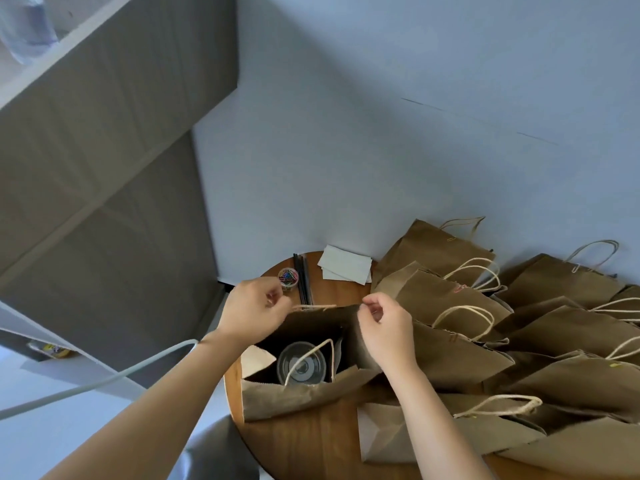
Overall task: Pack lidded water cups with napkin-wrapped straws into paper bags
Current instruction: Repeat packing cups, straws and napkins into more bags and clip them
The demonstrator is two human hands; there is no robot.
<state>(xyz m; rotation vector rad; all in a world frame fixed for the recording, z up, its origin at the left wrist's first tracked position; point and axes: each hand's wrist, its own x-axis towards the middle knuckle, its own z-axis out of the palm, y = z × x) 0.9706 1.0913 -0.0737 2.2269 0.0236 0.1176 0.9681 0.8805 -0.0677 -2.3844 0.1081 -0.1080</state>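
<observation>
Head camera looked down past two bare forearms onto a round wooden table. Furthest left, a pale cable trailed beneath the left forearm. The left hand had its fingers curled in a narrow pinch at the far rim of an open paper bag, apparently on the twine handle there, though the exact contact was too small to confirm. Just beyond that hand sat a small tub of coloured paper clips, with dark straws lying beside it and a stack of white napkins further right.

Between and below the two hands, the bag stood open, and a lidded water cup was upright inside it, with the near handle looped across its lid. A white wrapped piece showed inside the bag to the cup's left, likely the napkin-wrapped straw.

The right hand pinched the same far rim at its other corner, fingers curled tight. To its right, many packed bags lay heaped, several clipped at the top.

The step looked like closing the bag. Doing it well would mean drawing the far rim evenly toward the near one, keeping the cup upright, folding squarely, then clipping.
</observation>
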